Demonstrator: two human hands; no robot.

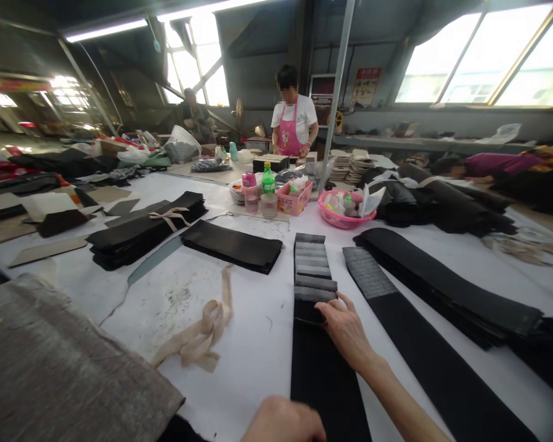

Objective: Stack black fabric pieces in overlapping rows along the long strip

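Note:
My right hand (346,325) pinches the edge of a black fabric piece (309,311) with a grey band along its far edge. It lies at the near end of an overlapping row of grey-banded pieces (312,261). These rest on a long black fabric strip (327,380) running toward me. My left hand (283,422) is low at the bottom edge, beside that strip, blurred and partly cut off; its fingers cannot be made out. To the right lies another long black strip (424,334) with a grey patterned end.
Stacked black strips (447,288) lie at right. Black panels (233,244), a tied black bundle (142,230), a beige cloth tie (207,331) and grey-brown cloth (64,362) are at left. Farther back stand a pink basin (348,218), a green bottle (268,179) and a person (294,123).

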